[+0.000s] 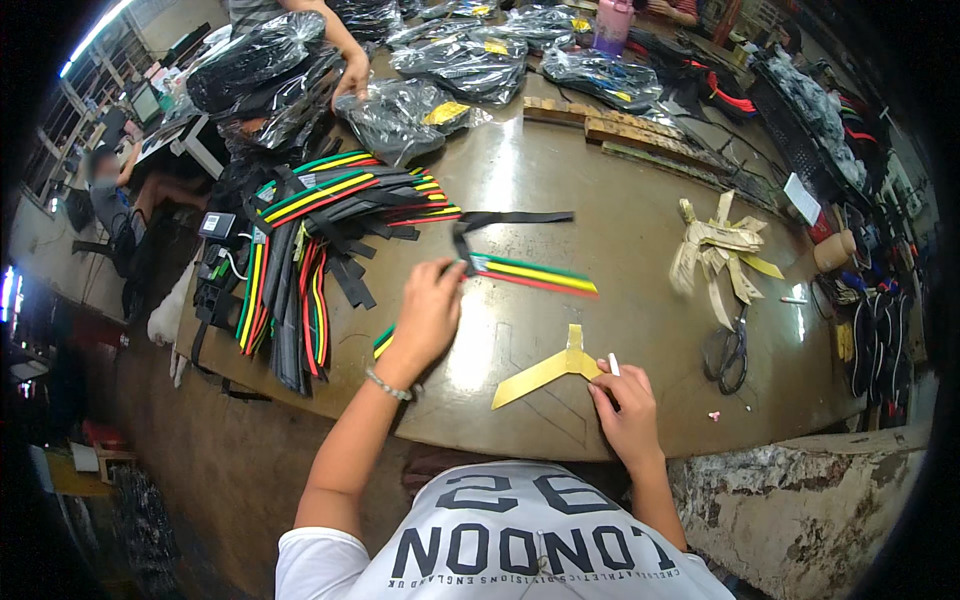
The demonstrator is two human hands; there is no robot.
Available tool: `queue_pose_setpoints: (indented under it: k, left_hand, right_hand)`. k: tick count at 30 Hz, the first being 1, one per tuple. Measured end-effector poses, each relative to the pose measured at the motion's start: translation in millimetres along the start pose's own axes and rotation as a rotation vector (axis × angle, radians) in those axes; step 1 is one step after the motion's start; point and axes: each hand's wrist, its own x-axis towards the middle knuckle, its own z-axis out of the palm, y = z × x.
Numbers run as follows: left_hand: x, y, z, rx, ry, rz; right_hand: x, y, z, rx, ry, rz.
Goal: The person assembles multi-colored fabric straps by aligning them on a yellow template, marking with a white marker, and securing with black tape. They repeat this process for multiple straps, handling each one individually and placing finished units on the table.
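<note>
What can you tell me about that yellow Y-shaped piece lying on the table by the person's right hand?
The yellow template is a flat, thin cut-out, card or stiff sheet by its look, shaped like a lopsided Y: one long arm runs down-left, a short stem points up, and a short arm reaches right. It lies flat on the brown table near its front edge. The right hand, which holds a small white stick, presses its fingertips on the right arm. The left hand is apart from it.

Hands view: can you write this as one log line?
left hand: holds striped strap | right hand: holds chalk, touches yellow template
</note>
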Motion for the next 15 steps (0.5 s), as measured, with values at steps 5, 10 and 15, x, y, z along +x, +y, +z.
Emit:
queue_pose_setpoints:
  k: [5,10,15]
  left_hand:
    - [30,-2,-27,0.157,0.102,0.015]
    - [37,-59,-100,0.717,0.230,-0.338]
    - [-9,-98,-141,0.569,0.226,-0.814]
  right_hand:
    - [1,-11,4,0.132,0.052,0.083]
    - [1,-24,16,0.521,0.055,0.484]
    - [8,-28,14,0.271,-0.012,0.327]
